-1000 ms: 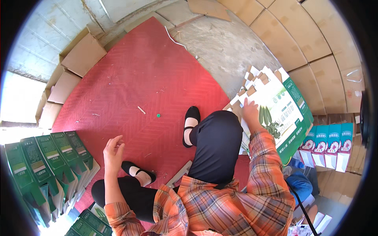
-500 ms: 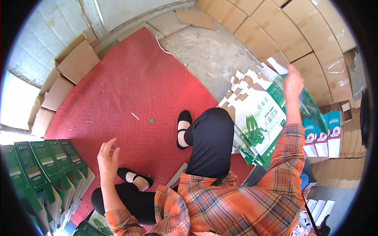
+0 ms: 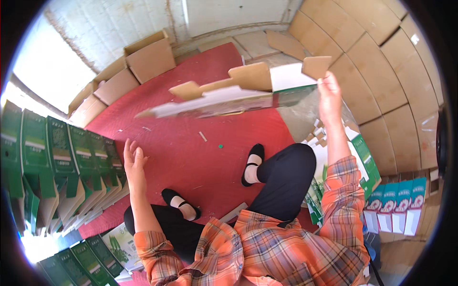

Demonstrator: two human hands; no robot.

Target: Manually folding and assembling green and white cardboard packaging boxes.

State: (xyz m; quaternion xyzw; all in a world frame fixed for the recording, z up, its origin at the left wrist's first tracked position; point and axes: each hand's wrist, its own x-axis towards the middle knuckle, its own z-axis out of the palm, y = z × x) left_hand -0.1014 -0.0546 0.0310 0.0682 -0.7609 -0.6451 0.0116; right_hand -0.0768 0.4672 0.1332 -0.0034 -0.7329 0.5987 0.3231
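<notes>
My right hand [image 3: 330, 97] pinches the right end of an unfolded carton [image 3: 288, 78] between thumb and fingers. The carton is raised edge-on in front of me and stretches far to the left, its brown inner flaps up and its printed side blurred by motion. My left hand [image 3: 135, 164] is empty, fingers apart, beside a row of standing green boxes [image 3: 62, 148] with their flaps hanging out. Beyond my right knee lies a pile of flat green and white cartons [image 3: 365, 159], partly hidden by my right arm.
Red matting [image 3: 181, 167] covers the floor around my feet. Open brown boxes [image 3: 150, 59] line the wall at the far left; stacked sealed boxes [image 3: 377, 62] rise at the right. Teal and white boxes [image 3: 396, 202] stand at the right, more green boxes [image 3: 86, 257] at the lower left.
My right hand has lifted a carton off the pile and swung it left and forward across the red matting. My left hand stays empty. The view has turned toward the left.
</notes>
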